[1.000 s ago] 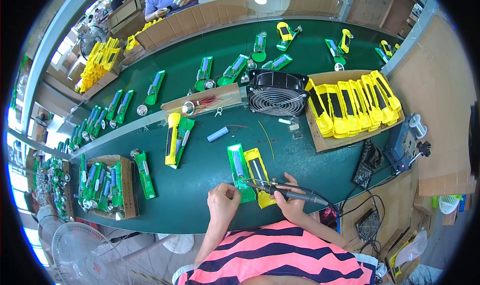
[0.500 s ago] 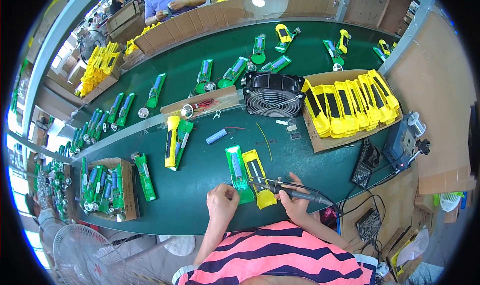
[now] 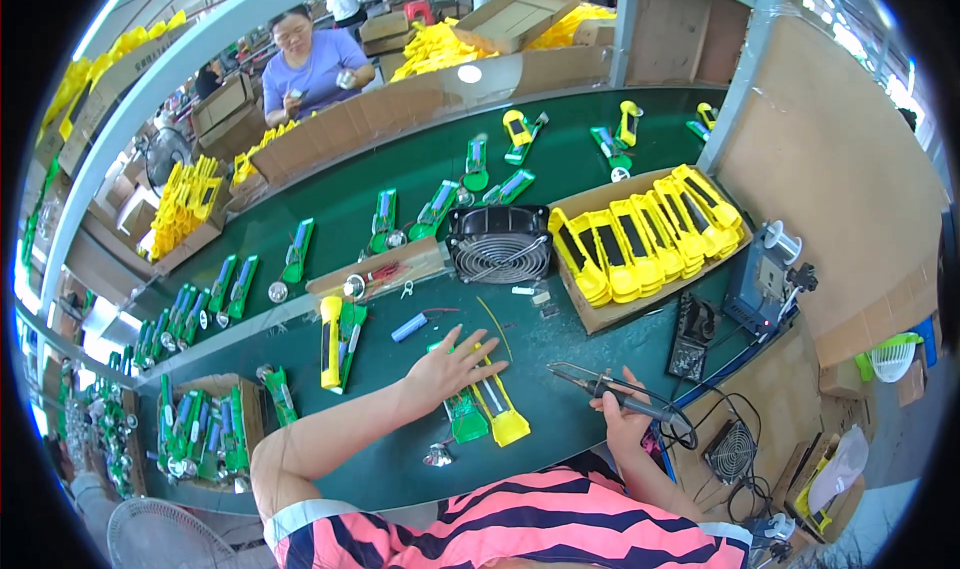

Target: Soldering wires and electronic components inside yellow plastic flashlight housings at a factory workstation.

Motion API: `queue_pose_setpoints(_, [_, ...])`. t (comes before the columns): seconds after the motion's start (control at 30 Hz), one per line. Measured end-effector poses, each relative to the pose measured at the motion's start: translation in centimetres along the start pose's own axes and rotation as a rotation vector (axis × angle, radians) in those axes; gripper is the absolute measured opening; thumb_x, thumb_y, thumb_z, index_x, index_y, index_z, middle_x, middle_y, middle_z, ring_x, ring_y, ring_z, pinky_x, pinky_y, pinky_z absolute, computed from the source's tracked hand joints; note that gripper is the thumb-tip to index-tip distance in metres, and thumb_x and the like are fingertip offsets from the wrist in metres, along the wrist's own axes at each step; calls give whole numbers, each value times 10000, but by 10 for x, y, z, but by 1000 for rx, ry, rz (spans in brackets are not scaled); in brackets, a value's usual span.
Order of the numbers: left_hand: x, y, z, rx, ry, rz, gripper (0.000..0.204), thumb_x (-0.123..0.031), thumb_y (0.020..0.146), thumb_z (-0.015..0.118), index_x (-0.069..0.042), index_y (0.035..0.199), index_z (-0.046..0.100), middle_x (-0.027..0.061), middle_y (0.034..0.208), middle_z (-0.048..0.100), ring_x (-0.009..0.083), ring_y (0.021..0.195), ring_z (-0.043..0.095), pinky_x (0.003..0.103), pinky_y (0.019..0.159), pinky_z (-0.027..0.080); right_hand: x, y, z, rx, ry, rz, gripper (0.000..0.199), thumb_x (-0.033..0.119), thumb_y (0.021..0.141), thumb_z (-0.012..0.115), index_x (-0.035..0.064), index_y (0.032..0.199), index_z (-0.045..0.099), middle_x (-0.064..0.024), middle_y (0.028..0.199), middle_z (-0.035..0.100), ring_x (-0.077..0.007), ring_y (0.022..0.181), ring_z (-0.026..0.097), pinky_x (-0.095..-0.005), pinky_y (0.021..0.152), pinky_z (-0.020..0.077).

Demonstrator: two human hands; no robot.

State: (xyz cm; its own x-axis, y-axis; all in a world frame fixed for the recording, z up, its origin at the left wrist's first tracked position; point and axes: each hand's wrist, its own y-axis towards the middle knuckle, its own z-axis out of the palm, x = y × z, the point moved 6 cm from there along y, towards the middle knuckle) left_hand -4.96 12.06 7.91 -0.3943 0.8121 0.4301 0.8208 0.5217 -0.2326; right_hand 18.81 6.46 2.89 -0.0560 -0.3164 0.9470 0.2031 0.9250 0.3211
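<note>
My left hand (image 3: pixel 447 371), fingers spread, reaches over the upper ends of a green flashlight housing (image 3: pixel 466 417) and a yellow shell half (image 3: pixel 507 421) with a dark strip. Whether it touches them I cannot tell. They lie side by side on the green bench. My right hand (image 3: pixel 622 415) is closed round the dark handle of a soldering iron (image 3: pixel 640 404), its metal tip pointing left, clear of the shell. A silver reflector cup (image 3: pixel 438 455) lies by the housing's near end. Beyond my left hand lies a blue battery cell (image 3: pixel 409 328) with a red wire.
A box of yellow shells (image 3: pixel 640 239) and a black fan (image 3: pixel 498 244) stand at the back. The soldering station (image 3: pixel 762 279) is at the right, a box of green housings (image 3: pixel 208 434) at the left. Housings line the far green belt (image 3: pixel 340 194); a person (image 3: pixel 318 74) sits beyond.
My left hand has opened and moved up and forward over the parts. The soldering iron has drawn back to the right, off the housing. A reflector cup now shows. The view has shifted.
</note>
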Motion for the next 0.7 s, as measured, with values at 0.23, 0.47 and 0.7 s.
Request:
queue_pose_setpoints(0.23, [21,-5,6,16,-475,58,813,-205,532,758,-92,1233,360,119,1177,424,280,1073,451,366,915,362,3,-16,-35,-263,102,189,352,-1,766,556,-91,1075,413,-142,889,571,-155,637,613,-241,629,497])
queue_pose_setpoints(0.47, [7,-45,29,-401,-696,-2,545,-207,597,713,-15,1004,406,180,1086,450,330,961,503,364,779,465,8,-4,-46,-328,97,157,260,-1,762,561,-74,994,468,-168,941,548,-160,622,615,-243,611,506])
queue_pose_setpoints(0.7, [39,-62,11,-452,-591,-79,472,-216,558,733,-1,903,493,199,1033,502,337,933,523,388,783,458,-5,11,-49,-285,47,153,254,-18,759,562,-61,990,469,-153,926,546,-162,630,613,-252,607,510])
